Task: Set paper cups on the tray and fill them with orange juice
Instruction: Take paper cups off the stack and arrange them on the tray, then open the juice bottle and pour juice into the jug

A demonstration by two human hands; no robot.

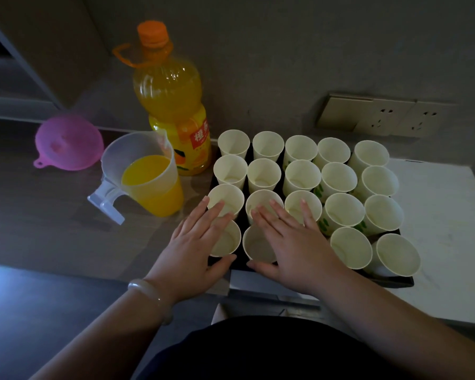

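Several empty white paper cups (339, 176) stand in rows on a black tray (395, 281) on the counter. My left hand (195, 245) lies flat, fingers spread, over the two front-left cups. My right hand (288, 242) lies flat over the neighbouring front cups, thumb at the tray's front edge. Neither hand grips anything. Left of the tray stands a clear plastic jug (146, 176) partly filled with orange juice. Behind the jug is a large orange juice bottle (170, 97) with its orange cap on.
A pink funnel (69, 142) lies on the dark counter at the far left. Wall sockets (381, 116) sit behind the tray. A white surface (444, 223) lies to the right of the tray. The counter's front edge runs just below my wrists.
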